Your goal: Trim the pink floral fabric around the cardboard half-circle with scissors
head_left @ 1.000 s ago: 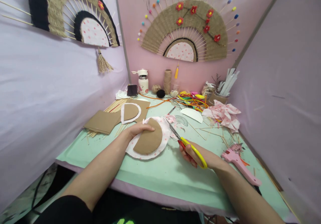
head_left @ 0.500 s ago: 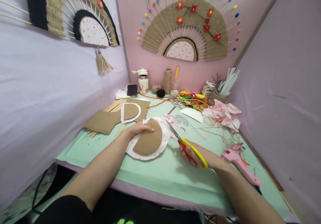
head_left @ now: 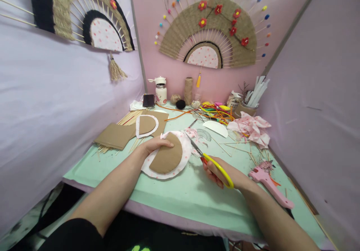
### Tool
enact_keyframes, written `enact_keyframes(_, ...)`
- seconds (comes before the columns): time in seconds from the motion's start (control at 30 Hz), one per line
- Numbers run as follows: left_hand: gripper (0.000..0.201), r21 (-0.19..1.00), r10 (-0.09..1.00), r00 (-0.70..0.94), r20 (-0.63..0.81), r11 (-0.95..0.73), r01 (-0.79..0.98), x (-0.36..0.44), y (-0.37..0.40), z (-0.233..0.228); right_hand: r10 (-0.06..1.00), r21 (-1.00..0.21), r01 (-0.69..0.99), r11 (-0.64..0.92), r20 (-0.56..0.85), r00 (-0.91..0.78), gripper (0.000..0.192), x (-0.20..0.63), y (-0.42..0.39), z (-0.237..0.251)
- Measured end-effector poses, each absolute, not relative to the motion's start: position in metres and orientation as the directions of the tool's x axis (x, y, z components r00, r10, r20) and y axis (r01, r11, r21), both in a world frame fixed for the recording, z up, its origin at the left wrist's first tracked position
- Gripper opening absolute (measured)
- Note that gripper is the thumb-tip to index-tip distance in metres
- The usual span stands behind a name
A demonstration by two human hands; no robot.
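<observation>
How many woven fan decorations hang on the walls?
2: one tan woven fan with red flowers on the pink back wall, one black-edged woven fan on the left wall, partly cut off.

Illumination is bright, even and diffuse. Soft shadows fall on the counter (head_left: 174, 198) beneath the forearms. Focus is sharp throughout. Wide-angle distortion bends wall edges away from the counter.
</observation>
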State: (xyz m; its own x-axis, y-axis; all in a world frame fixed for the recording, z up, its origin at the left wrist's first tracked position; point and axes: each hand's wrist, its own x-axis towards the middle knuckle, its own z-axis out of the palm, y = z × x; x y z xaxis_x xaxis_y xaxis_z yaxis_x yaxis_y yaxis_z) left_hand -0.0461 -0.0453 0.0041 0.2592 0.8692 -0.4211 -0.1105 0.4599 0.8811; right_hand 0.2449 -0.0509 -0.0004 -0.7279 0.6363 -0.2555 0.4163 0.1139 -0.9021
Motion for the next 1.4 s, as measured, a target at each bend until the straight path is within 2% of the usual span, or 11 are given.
enact_keyframes(0.7,0.035,0.880,0.869,0.245,-0.430,0.464,-0.103,-0.0444,-0.0458,0.0073,0.637,-0.915,0.387,0.116,-0.230,-0.736,0.055,0.2434,-0.0517,-0.0009)
enact_keyframes(0.93,0.033,0.880,0.869,0.244,-0.430,0.464,-0.100,-0.0432,-0.0461,0.0089,0.548,-0.940,0.301,0.161,-0.168,-0.820,0.066,0.2457,-0.0526,0.0015)
enact_keyframes(1.07,0.033,0.877,0.864,0.255,-0.433,0.470,-0.104,-0.0433,-0.0463,0.0092,0.520,-0.930,0.294,0.222,-0.142,-0.842,0.065,0.2475,-0.0522,0.0014)
enact_keyframes(1.4,0.034,0.877,0.863,0.257,-0.434,0.470,-0.096,-0.0439,-0.0456,0.0071,0.559,-0.930,0.335,0.154,-0.198,-0.805,0.061,0.2455,-0.0512,0.0016)
